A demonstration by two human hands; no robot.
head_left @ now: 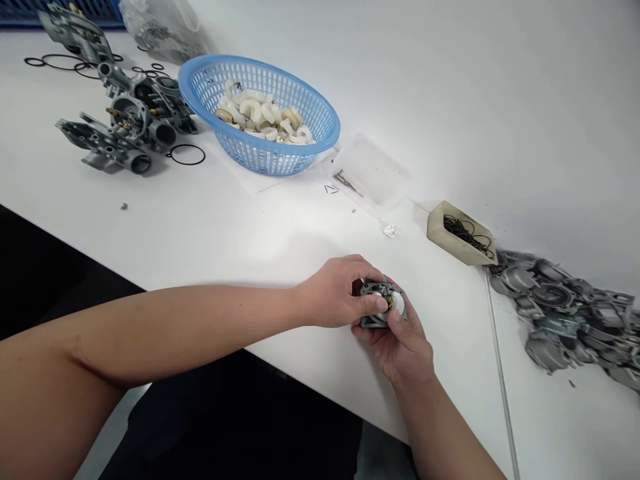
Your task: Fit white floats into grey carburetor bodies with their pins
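Note:
Both hands are closed around a grey metal carburetor body (371, 288) above the white table. My left hand (335, 290) grips its left side, with the thumb pressing near the middle. My right hand (407, 343) cradles it from below and the right, its thumb also on the top face. A white plastic float (399, 304) sits on the carburetor, partly covered by the thumbs, and a bit of brass shows between them. The fingers hide the underside of the body.
A blue basket (260, 157) of white floats stands at the back. Right of it are a shallow clear tray (375, 173) with thin pins and a cream box (450, 243) of black O-rings. Carburetor bodies (127, 120) lie at left, grey metal parts (560, 300) at right.

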